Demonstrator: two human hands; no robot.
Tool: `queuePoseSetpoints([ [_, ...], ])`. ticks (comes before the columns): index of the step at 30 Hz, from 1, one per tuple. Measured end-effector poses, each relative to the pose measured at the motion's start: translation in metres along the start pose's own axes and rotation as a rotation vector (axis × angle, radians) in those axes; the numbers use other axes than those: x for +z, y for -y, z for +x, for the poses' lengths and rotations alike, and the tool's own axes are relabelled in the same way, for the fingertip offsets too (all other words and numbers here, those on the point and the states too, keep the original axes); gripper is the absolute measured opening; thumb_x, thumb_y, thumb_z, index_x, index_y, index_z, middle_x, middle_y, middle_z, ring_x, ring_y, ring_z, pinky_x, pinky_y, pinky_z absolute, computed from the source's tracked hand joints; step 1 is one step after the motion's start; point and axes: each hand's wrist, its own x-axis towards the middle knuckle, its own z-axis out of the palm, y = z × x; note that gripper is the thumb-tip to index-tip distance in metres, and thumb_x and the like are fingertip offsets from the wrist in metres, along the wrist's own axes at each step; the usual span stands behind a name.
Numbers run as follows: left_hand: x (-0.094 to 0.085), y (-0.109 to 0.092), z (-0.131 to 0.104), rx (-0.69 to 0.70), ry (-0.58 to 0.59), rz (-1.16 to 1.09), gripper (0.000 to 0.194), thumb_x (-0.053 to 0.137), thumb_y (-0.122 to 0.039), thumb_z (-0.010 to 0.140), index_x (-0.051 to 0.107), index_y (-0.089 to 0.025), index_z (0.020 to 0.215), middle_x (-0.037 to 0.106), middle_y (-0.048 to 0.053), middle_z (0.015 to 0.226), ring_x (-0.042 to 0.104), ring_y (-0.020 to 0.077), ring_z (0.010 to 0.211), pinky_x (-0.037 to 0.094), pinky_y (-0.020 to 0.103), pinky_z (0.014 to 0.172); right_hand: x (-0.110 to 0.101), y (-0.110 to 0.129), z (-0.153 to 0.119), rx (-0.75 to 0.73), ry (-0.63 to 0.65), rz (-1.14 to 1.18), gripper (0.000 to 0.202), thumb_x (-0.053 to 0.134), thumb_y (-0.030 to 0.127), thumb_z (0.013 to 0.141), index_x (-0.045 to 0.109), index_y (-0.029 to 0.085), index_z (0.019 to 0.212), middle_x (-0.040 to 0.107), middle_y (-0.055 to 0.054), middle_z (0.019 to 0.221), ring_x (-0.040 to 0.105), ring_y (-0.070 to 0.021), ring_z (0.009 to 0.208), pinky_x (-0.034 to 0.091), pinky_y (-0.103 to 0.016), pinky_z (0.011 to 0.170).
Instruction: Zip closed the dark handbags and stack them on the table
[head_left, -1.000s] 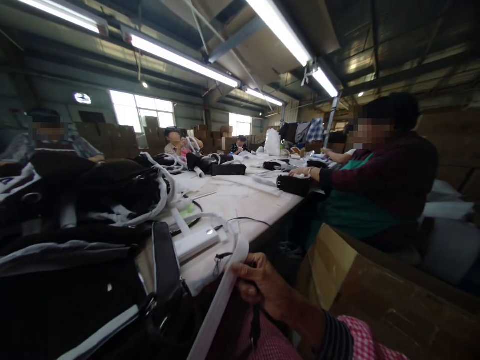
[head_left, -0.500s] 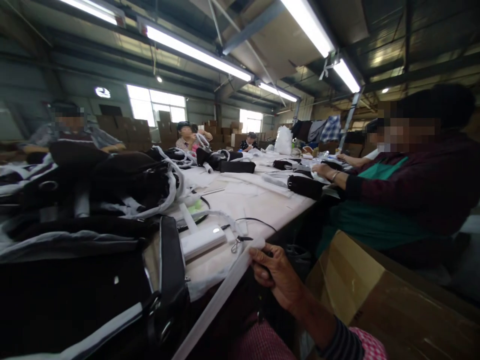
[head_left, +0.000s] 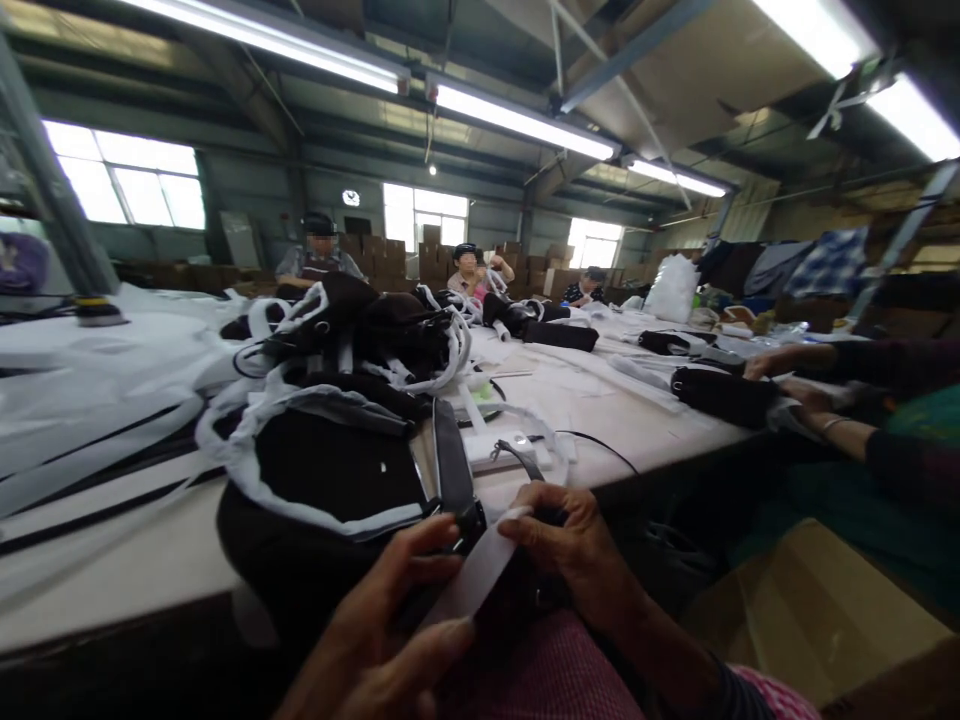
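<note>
My right hand (head_left: 574, 540) pinches the end of a white strip (head_left: 487, 560) between thumb and fingers. From behind those fingers a dark strap (head_left: 529, 462) with a metal clasp sticks up; whether it is gripped too is unclear. My left hand (head_left: 390, 620) is at the strip's lower part, thumb against it and the other fingers apart from the thumb, near the bag. Just beyond my hands lies a black bag (head_left: 337, 465), its edge and handles wrapped in white material. A dark, flat bag strap (head_left: 452, 455) stands at its right side.
More black bags (head_left: 390, 335) are piled behind. A white box (head_left: 480, 450) lies on the pale table (head_left: 600, 440). At right, a co-worker's hands (head_left: 802, 385) handle a black bag (head_left: 724, 395). An open cardboard box (head_left: 825, 620) stands low at right. Other people sit across the table.
My left hand has come into view at the strip's lower part. My right hand still pinches the strip's upper end. The view has swung left, bringing in more table there.
</note>
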Motion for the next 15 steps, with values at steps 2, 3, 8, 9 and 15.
queuePoseSetpoints([
  [2, 0.016, 0.0, 0.011, 0.006, 0.075, 0.073, 0.071, 0.089, -0.036, 0.073, 0.063, -0.031, 0.138, 0.063, 0.011, 0.135, 0.066, 0.0182, 0.071, 0.049, 0.024, 0.047, 0.012, 0.006, -0.004, -0.051, 0.064, -0.062, 0.034, 0.091, 0.037, 0.069, 0.067, 0.013, 0.068, 0.056, 0.003, 0.06, 0.046, -0.0075, 0.055, 0.033, -0.02, 0.05],
  [3, 0.022, 0.0, 0.018, 0.02, 0.116, 0.092, 0.065, 0.088, -0.038, 0.074, 0.065, -0.029, 0.135, 0.065, 0.011, 0.131, 0.066, 0.0182, 0.073, 0.05, 0.023, 0.048, 0.016, 0.008, -0.007, -0.072, 0.092, -0.087, 0.033, 0.091, 0.038, 0.07, 0.068, 0.013, 0.068, 0.059, 0.002, 0.062, 0.049, -0.0089, 0.058, 0.037, -0.02, 0.053],
  [8, 0.021, 0.016, 0.031, 0.044, 0.131, 0.07, 0.034, 0.09, -0.042, 0.07, 0.072, -0.015, 0.082, 0.064, 0.001, 0.067, 0.056, 0.0123, 0.059, 0.045, 0.021, 0.053, 0.015, 0.013, -0.014, -0.111, 0.234, -0.219, 0.032, 0.086, 0.041, 0.077, 0.072, 0.014, 0.069, 0.065, -0.002, 0.066, 0.054, -0.0114, 0.062, 0.041, -0.022, 0.059],
  [9, 0.017, 0.023, 0.028, 0.036, 0.105, 0.06, 0.035, 0.091, -0.041, 0.069, 0.069, -0.015, 0.077, 0.062, 0.0, 0.062, 0.053, 0.0109, 0.055, 0.043, 0.021, 0.053, 0.012, 0.015, -0.015, -0.12, 0.253, -0.257, 0.029, 0.085, 0.041, 0.079, 0.074, 0.014, 0.075, 0.065, -0.001, 0.068, 0.052, -0.0107, 0.062, 0.041, -0.022, 0.058],
  [15, -0.001, 0.056, 0.005, -0.006, -0.097, 0.052, 0.037, 0.088, -0.046, 0.07, 0.068, -0.015, 0.069, 0.064, 0.001, 0.062, 0.051, 0.0114, 0.056, 0.039, 0.022, 0.055, -0.019, 0.046, -0.021, -0.012, 0.311, -0.358, 0.061, 0.062, 0.05, 0.099, 0.046, 0.023, 0.152, 0.067, -0.001, 0.081, 0.036, -0.0064, 0.049, 0.026, -0.019, 0.044],
])
